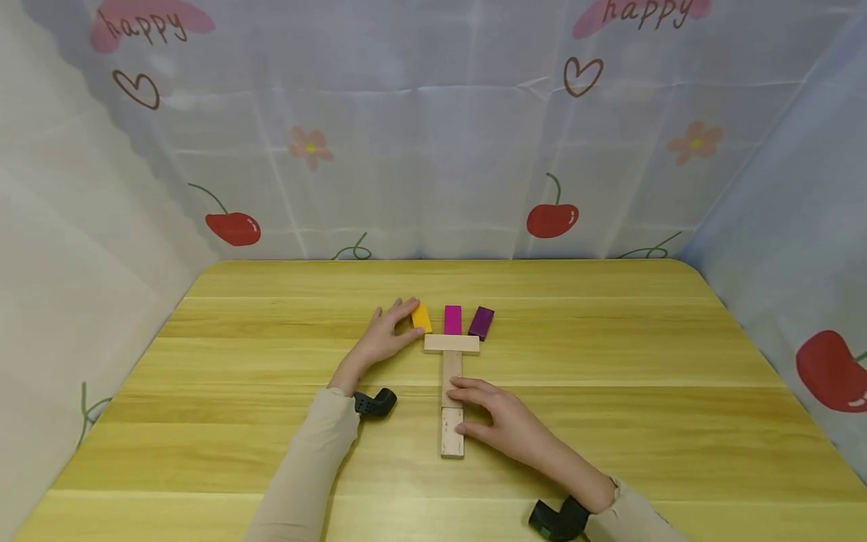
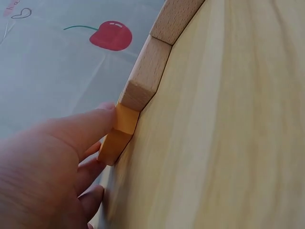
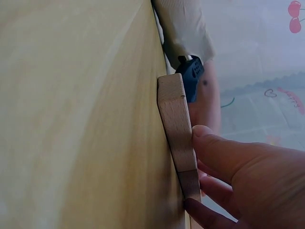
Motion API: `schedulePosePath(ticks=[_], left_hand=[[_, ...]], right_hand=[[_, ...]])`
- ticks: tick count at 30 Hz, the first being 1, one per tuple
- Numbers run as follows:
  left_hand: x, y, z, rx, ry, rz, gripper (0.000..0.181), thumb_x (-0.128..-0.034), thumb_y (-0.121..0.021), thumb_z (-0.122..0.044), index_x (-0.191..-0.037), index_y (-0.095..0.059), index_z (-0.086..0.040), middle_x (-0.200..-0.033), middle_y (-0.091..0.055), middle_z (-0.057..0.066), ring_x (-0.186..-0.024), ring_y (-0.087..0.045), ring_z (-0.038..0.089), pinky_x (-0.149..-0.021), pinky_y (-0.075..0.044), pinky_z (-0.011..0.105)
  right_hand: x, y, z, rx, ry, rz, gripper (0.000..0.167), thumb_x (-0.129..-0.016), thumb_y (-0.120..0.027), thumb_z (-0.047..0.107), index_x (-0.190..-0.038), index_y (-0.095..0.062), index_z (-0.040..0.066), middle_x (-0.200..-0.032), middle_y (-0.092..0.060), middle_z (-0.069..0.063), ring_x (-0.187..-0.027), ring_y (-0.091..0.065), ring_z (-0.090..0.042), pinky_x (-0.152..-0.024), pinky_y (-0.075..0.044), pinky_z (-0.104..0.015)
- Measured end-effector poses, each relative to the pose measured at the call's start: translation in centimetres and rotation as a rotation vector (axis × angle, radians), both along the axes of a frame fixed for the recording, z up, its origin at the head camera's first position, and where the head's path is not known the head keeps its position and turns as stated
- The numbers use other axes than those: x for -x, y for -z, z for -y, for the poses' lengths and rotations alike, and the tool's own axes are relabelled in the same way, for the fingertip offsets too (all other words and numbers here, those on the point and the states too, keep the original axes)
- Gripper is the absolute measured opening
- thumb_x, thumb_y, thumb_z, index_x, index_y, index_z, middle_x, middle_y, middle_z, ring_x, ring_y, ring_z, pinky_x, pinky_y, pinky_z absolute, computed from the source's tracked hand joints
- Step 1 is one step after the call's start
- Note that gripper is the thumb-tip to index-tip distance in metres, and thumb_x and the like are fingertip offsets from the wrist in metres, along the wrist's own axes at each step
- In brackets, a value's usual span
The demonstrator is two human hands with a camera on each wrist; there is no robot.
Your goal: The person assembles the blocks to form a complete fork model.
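A yellow block (image 1: 421, 319) lies tilted at the left of a magenta block (image 1: 452, 320). My left hand (image 1: 381, 339) pinches it, thumb at its near end and a fingertip at its far end. On the right, a purple block (image 1: 482, 322) slants the other way. Below them sits a crosswise plain wooden block (image 1: 451, 344), touching the magenta one. Two more plain blocks run down from it end to end, an upper (image 1: 451, 369) and a lower (image 1: 451, 446). My right hand (image 1: 509, 425) rests on these, thumb on the lower block and fingers on the upper.
The blocks lie on a light wood-grain table (image 1: 237, 361). A white curtain (image 1: 420, 150) with printed cherries and flowers hangs behind its far edge. Each wrist wears a black device, one (image 1: 376, 403) at the left and one (image 1: 559, 519) at the right.
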State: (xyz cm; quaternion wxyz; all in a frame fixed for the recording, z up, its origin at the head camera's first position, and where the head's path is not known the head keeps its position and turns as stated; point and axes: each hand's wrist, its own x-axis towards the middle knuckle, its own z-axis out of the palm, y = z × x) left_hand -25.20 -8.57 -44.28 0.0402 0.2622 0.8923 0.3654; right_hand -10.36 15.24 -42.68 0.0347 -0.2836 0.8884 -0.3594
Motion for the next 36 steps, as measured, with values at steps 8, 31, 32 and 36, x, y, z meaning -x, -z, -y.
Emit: schedulePosePath(ticks=[8, 31, 32, 36], left_hand=[[-0.17, -0.11, 0.06, 0.009, 0.009, 0.005, 0.060, -0.0943, -0.058, -0.029, -0.144, -0.036, -0.003, -0.147, -0.032, 0.012, -0.138, -0.015, 0.030, -0.109, 0.004, 0.047], [-0.31, 0.52, -0.32, -0.052, -0.110, -0.012, 0.057, -0.0902, -0.065, -0.027, -0.137, -0.046, -0.001, -0.139, -0.043, 0.015, -0.135, -0.026, 0.030, -0.110, -0.003, 0.046], [-0.30, 0.57, -0.29, -0.057, -0.111, -0.014, 0.057, -0.0907, -0.064, -0.028, -0.138, -0.045, -0.001, -0.140, -0.042, 0.015, -0.134, -0.027, 0.029, -0.110, -0.003, 0.045], [-0.38, 0.73, 0.05, -0.118, -0.132, 0.011, 0.058, -0.0932, -0.060, -0.029, -0.140, -0.041, -0.001, -0.144, -0.035, 0.016, -0.134, -0.027, 0.029, -0.110, -0.011, 0.041]], right_hand=[[0.00, -0.04, 0.08, -0.002, 0.005, -0.002, 0.045, -0.086, -0.070, 0.022, -0.128, -0.059, 0.012, -0.139, -0.045, -0.002, -0.126, -0.041, -0.020, -0.100, -0.036, -0.038], [0.17, 0.03, 0.03, -0.010, -0.002, 0.000, 0.045, -0.086, -0.070, 0.023, -0.128, -0.059, 0.012, -0.139, -0.045, -0.003, -0.126, -0.041, -0.020, -0.100, -0.036, -0.038], [0.15, 0.05, 0.02, -0.008, -0.002, 0.000, 0.045, -0.086, -0.070, 0.022, -0.128, -0.059, 0.012, -0.139, -0.045, -0.003, -0.126, -0.041, -0.020, -0.100, -0.036, -0.038], [0.10, 0.17, 0.03, -0.003, -0.002, 0.003, 0.045, -0.086, -0.070, 0.022, -0.129, -0.059, 0.012, -0.139, -0.045, -0.002, -0.126, -0.041, -0.020, -0.100, -0.036, -0.038]])
